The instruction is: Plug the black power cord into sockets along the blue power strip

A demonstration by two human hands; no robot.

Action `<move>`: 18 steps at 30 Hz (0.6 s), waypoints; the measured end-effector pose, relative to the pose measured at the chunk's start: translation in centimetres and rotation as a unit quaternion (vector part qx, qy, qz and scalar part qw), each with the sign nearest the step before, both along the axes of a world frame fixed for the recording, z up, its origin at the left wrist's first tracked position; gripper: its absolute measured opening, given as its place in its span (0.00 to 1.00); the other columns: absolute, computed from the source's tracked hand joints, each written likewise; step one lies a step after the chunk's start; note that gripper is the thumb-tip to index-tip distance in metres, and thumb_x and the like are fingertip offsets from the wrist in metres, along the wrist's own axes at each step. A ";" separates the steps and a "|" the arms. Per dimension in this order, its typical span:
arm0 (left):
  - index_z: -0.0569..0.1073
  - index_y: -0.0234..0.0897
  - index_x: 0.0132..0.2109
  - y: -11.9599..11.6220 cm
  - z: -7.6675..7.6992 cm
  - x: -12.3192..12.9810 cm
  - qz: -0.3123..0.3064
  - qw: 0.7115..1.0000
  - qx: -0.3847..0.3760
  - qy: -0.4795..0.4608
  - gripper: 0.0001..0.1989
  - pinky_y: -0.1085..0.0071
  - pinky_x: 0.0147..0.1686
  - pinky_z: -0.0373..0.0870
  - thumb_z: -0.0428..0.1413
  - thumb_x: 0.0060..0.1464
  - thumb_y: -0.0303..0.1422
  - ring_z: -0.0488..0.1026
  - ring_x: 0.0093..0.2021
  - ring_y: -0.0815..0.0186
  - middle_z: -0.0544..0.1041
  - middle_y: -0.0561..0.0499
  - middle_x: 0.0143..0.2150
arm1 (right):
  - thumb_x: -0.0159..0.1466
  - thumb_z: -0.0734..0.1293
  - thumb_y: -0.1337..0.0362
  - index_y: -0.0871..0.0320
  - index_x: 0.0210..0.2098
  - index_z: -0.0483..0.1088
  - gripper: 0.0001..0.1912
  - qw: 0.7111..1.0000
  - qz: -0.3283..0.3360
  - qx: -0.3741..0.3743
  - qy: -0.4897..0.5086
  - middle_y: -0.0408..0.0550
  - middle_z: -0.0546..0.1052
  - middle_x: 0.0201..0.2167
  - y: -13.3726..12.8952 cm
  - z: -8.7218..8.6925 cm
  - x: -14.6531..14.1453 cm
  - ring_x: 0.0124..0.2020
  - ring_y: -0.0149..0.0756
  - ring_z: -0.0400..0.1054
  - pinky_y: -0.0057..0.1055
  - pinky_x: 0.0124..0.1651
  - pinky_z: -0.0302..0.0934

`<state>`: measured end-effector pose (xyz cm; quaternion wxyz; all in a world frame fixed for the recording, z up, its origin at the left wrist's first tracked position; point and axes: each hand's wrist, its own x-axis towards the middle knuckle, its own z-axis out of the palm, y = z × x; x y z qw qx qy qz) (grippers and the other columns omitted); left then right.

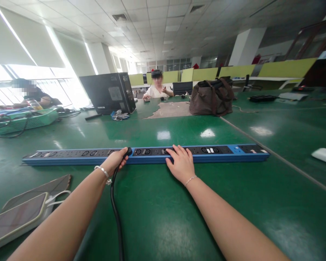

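A long blue power strip (149, 158) with a black face and rows of sockets lies across the green table. My left hand (116, 159) grips a black plug (128, 151) at the strip's middle; whether its pins sit in a socket is hidden. From that hand a black cable (114, 206) runs down toward the near edge. To the right, my right hand (181, 163) rests on the strip with its fingers spread, holding nothing.
Phones (21, 217) lie at the near left. A green basket (29, 121) with cables, a black computer case (111, 92), gloves (120, 115) and a brown bag (210, 98) stand farther back. Two people (157, 90) sit beyond. A white object (325, 156) is at the right.
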<state>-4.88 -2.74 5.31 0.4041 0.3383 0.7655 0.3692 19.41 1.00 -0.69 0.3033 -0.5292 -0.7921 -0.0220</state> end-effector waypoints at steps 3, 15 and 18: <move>0.61 0.37 0.23 -0.1 -0.2 0.3 0.006 1.000 0.015 -0.004 0.20 0.78 0.13 0.45 0.43 0.55 0.47 0.51 0.12 0.75 0.57 0.58 0.12 | 0.62 0.61 0.54 0.49 0.52 0.70 0.20 1.000 -0.001 0.006 -0.004 0.49 0.67 0.59 -0.1 0.0 -0.1 0.61 0.43 0.55 0.47 0.62 0.40; 0.61 0.37 0.22 -0.3 0.9 0.6 0.016 0.997 0.078 0.006 0.19 0.78 0.14 0.48 0.47 0.54 0.46 0.52 0.13 0.76 0.57 0.58 0.12 | 0.64 0.59 0.57 0.48 0.54 0.67 0.20 0.999 -0.007 0.011 -0.044 0.49 0.65 0.60 0.0 -0.2 0.0 0.62 0.45 0.54 0.50 0.62 0.39; 0.59 0.38 0.24 -1.1 3.4 -0.1 0.002 0.988 0.148 -0.037 0.20 0.78 0.14 0.45 0.43 0.56 0.47 0.48 0.13 0.77 0.53 0.60 0.13 | 0.64 0.59 0.57 0.48 0.54 0.67 0.20 0.999 -0.006 0.010 -0.047 0.49 0.65 0.60 0.0 -0.2 0.1 0.62 0.45 0.54 0.49 0.62 0.39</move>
